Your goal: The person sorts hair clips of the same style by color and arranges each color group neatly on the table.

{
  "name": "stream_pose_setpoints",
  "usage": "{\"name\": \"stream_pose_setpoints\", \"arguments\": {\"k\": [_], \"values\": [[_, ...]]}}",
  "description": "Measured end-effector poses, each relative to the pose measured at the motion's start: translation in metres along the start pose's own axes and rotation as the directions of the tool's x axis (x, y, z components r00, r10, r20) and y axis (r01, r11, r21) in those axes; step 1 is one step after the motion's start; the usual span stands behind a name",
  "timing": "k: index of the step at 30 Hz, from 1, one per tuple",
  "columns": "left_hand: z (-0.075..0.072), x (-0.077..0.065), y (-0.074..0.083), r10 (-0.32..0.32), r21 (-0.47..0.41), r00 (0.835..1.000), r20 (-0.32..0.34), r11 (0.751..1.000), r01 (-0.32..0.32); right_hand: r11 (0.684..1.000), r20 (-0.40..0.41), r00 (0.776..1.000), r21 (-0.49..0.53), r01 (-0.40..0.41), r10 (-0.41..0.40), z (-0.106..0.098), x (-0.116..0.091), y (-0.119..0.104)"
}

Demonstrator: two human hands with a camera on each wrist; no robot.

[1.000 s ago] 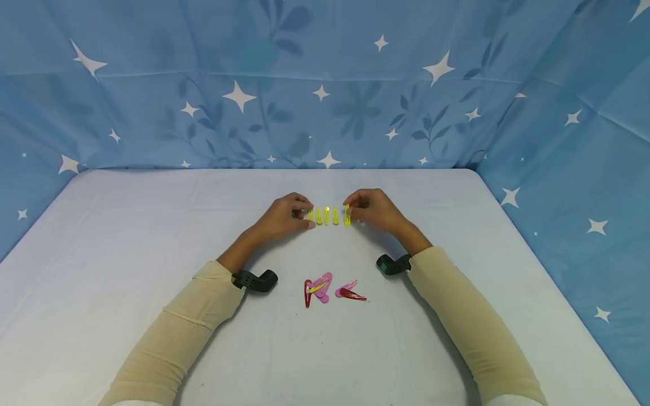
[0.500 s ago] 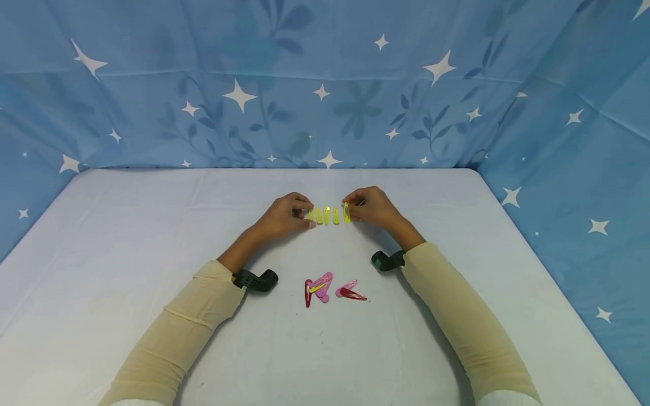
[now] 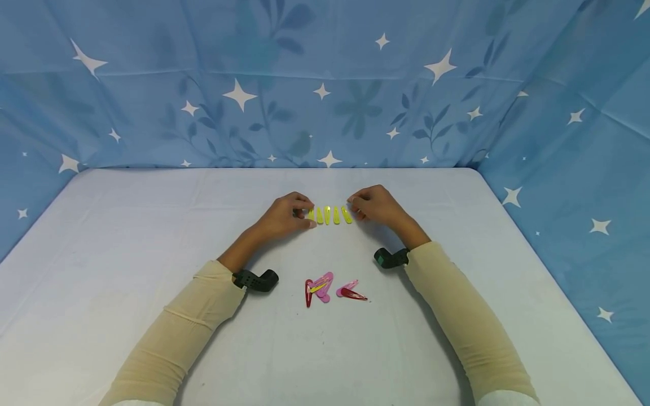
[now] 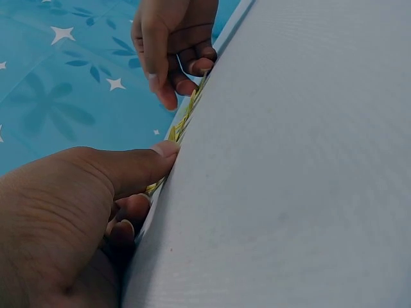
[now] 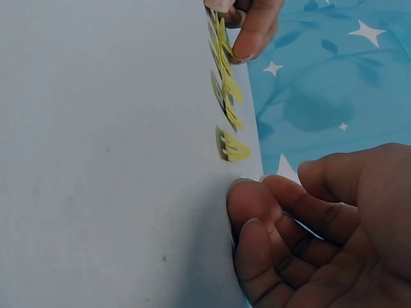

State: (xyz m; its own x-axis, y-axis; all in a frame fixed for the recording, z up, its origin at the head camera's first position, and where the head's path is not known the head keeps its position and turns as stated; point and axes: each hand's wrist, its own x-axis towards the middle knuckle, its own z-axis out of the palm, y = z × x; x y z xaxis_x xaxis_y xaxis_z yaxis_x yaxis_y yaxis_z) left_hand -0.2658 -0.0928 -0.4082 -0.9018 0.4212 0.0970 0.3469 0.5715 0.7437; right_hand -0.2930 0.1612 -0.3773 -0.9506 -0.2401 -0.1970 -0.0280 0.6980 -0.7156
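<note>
Several yellow snap hair clips [image 3: 327, 215] stand side by side in a short row on the white table. At the row's left end, my left hand [image 3: 283, 216] holds the leftmost yellow hair clip [image 3: 311, 214] between thumb and fingertips, partly hiding it. My right hand [image 3: 378, 204] is just beyond the right end, its fingers loosely bent and nothing between them. Nearest to it lies the rightmost yellow hair clip [image 3: 346, 215], tilted a little. The right wrist view shows a gap between this clip [image 5: 236, 147] and my right fingertips [image 5: 252, 204].
Closer to me lies a loose pile of pink hair clips [image 3: 323, 286], with a yellow one on top and a red clip [image 3: 308, 293] beside it. Right of the pile, another red clip [image 3: 354, 294] overlaps a pink one. A blue starry curtain [image 3: 325, 84] hangs behind the table.
My right hand has let go of the rightmost yellow hair clip and drawn slightly right. That clip now lies tilted in the row. My left hand has stayed in place.
</note>
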Motion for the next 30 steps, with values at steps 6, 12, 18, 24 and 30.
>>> {"name": "stream_pose_setpoints", "arguments": {"k": [6,12,18,24,30], "values": [[0.001,0.0,0.0,0.013,0.002,1.0,0.006,1.0,-0.013,1.0,-0.002,1.0,-0.011,0.008,-0.008,-0.001,-0.003,0.002],[0.001,0.001,-0.001,0.005,0.014,1.0,0.0,1.0,-0.005,0.997,-0.006,0.998,-0.026,0.067,-0.068,-0.001,-0.01,0.0],[0.0,0.001,-0.002,0.0,0.014,1.0,0.004,1.0,0.0,0.99,0.001,0.991,-0.043,0.134,-0.134,-0.002,-0.021,-0.001],[0.0,0.001,-0.001,-0.002,0.021,1.0,-0.002,1.0,0.002,0.973,0.012,0.974,-0.049,0.225,-0.225,0.001,-0.032,-0.005],[0.0,0.001,-0.001,-0.009,0.005,1.0,-0.007,1.0,0.009,0.945,0.084,0.943,-0.034,0.326,-0.322,0.008,-0.045,-0.012]]}}
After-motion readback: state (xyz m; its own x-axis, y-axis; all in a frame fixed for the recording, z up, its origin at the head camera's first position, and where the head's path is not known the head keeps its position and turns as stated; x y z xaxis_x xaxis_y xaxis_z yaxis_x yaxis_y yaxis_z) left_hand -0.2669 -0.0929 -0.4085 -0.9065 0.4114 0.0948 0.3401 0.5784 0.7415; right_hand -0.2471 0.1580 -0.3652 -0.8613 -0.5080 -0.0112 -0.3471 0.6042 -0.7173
